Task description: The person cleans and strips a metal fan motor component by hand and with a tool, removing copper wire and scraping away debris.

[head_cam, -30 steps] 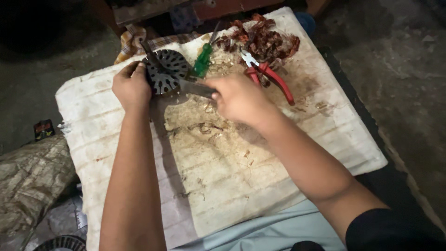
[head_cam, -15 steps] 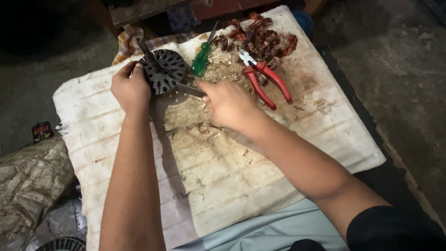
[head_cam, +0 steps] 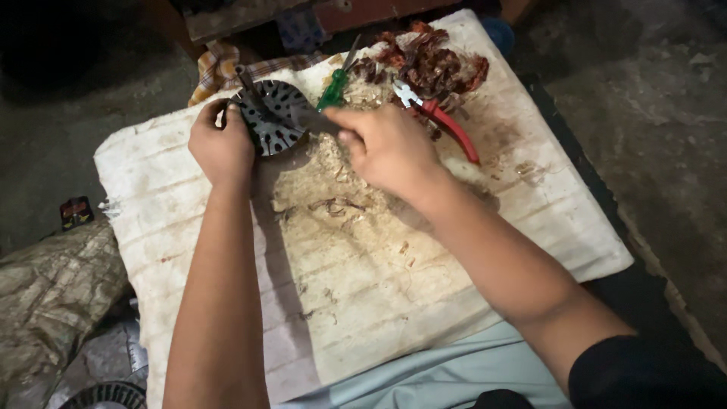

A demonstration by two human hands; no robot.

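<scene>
— What is the left hand (head_cam: 221,145) doing?

— It is curling closed around the near-left edge of a round slotted metal disc (head_cam: 274,115), fingers wrapping over the rim and thumb pressing on the side. The disc is lying flat on the white board (head_cam: 530,220), just beyond the knuckles.

— And the right hand (head_cam: 388,148)?

— It is closing into a fist around a thin metal tool (head_cam: 312,121). The blade is sticking out to the left of the fist and is reaching the right edge of the disc. I cannot tell what kind of tool it is, because the fingers are covering the handle.

— So the two hands are working close together?

— Yes, the disc is sitting between them, with the left hand touching one side and the tool tip meeting the other.

— What is lying around them?

— Just beyond the right hand's knuckles, a green-handled screwdriver (head_cam: 333,88) is pointing away from the person. To the right of that fist, red-handled pliers (head_cam: 443,125) are resting on the board. Farther out, past the pliers, a tangle of reddish-brown wire (head_cam: 432,64) is piling up. Pale crumbs and dust (head_cam: 333,178) are spreading over the board right under the right wrist. A checked cloth (head_cam: 216,68) is peeking out beyond the left hand.
</scene>
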